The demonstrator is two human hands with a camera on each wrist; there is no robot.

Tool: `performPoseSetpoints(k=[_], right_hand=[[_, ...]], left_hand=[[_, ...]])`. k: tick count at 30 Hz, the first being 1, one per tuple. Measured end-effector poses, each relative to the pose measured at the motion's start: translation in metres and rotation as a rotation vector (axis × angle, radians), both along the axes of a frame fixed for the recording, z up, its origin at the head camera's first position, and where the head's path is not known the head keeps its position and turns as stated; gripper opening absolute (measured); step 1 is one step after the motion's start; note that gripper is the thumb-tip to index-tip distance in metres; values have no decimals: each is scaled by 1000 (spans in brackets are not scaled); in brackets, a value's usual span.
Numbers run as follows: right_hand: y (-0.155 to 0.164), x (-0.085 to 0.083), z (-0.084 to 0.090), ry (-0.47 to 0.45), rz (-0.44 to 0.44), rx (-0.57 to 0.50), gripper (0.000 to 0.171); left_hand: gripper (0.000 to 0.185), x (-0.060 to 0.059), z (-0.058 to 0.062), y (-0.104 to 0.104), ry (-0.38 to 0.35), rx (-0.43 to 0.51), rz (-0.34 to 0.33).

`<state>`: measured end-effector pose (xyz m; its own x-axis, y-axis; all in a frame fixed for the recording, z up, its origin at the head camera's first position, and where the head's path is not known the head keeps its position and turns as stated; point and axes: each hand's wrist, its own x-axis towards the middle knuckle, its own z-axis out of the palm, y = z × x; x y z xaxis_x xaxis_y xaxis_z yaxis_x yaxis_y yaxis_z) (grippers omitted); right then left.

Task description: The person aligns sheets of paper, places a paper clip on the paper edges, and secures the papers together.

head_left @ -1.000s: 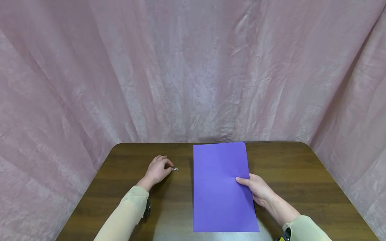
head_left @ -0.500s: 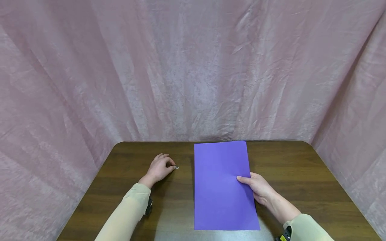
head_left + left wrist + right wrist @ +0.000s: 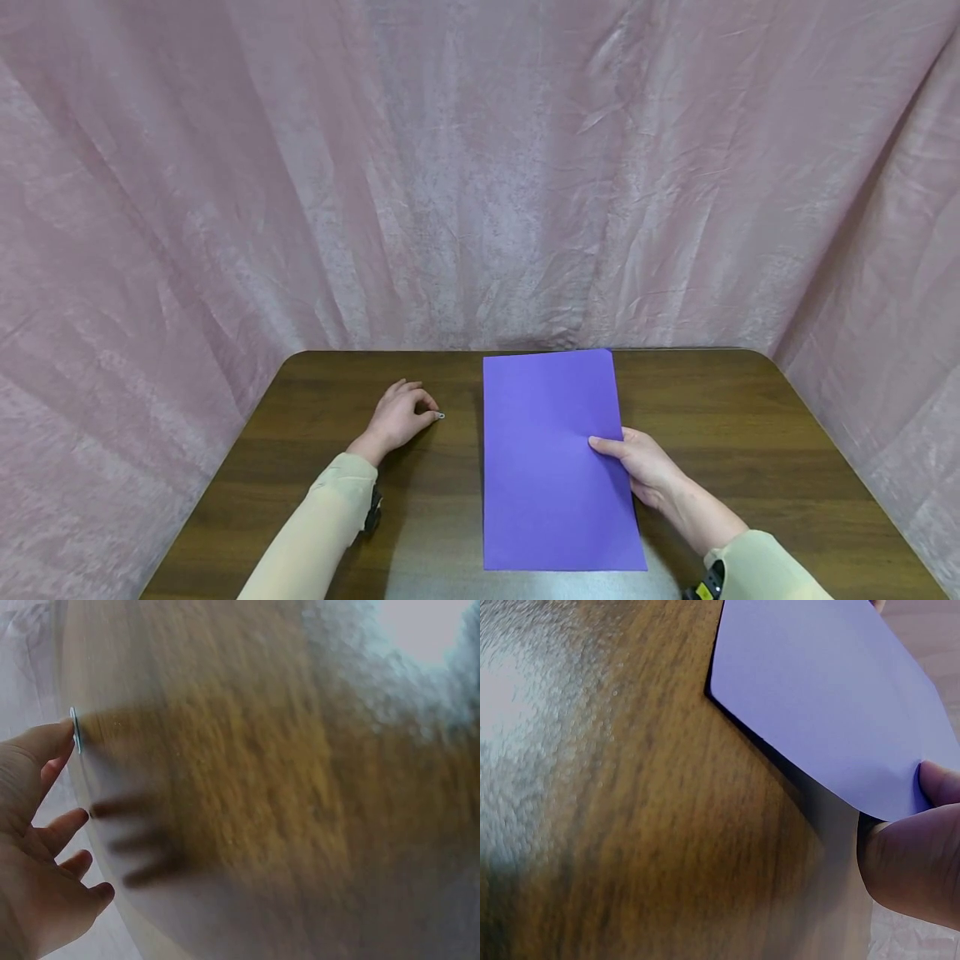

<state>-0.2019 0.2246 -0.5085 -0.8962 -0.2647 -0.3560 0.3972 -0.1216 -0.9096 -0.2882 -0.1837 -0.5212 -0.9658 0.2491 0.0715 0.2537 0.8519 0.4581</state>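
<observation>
2 hands work at a dark wooden table (image 3: 750,433): the right hand (image 3: 643,469) pinches the right edge of a purple sheet of paper (image 3: 555,467), thumb on top, lifting that edge slightly, while the left hand (image 3: 396,419) pinches a small metal paper clip (image 3: 440,415) between thumb and fingertip, just left of the sheet. Cream sleeves (image 3: 322,533) cover both forearms. Pink crumpled fabric (image 3: 480,167) hangs behind and around the table.

One purple sheet (image 3: 558,467), one paper clip (image 3: 440,415)
</observation>
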Motion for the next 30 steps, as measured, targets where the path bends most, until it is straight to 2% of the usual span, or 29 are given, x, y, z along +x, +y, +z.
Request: performPoseSetpoints(k=[14, 21, 30], right_hand=[[-1, 0, -1, 2, 8, 2, 20], [-2, 1, -2, -6, 7, -6, 17], [-3, 2, -2, 7, -2, 3, 23]], left_hand=[[8, 1, 0, 3, 7, 19, -7], [7, 1, -2, 3, -21, 25, 15], [8, 2, 0, 4, -53, 17, 24]])
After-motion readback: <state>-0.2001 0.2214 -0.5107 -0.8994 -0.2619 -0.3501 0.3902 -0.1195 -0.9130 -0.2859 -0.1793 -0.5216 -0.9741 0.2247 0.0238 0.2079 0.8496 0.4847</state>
